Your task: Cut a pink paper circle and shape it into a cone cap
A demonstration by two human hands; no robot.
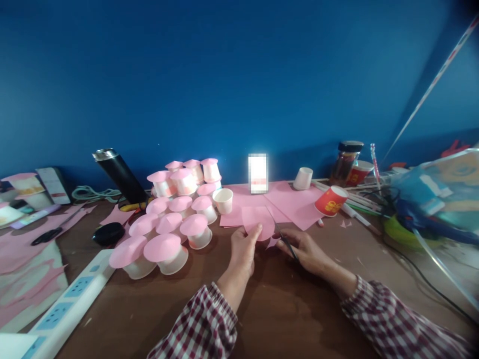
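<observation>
My left hand [244, 248] pinches a piece of pink paper [266, 223] with a rounded edge, its thumb on top. In my right hand [305, 251] is a pair of scissors [287, 242], with the blades at the right edge of that paper. A small pink offcut [273, 243] hangs beside the blades. Behind the hands lie flat pink sheets [280, 199]. To the left stand several white paper cups with pink cone-shaped paper tops [162, 248]. One uncovered white paper cup [223, 202] stands near them.
A power strip [75, 294] and a black computer mouse [108, 234] lie left. A black flask [121, 174] leans behind them. A red paper cup [331, 201], an upturned white cup [303, 178] and a dark jar [346, 162] are right, beside a blue plastic bag [437, 194].
</observation>
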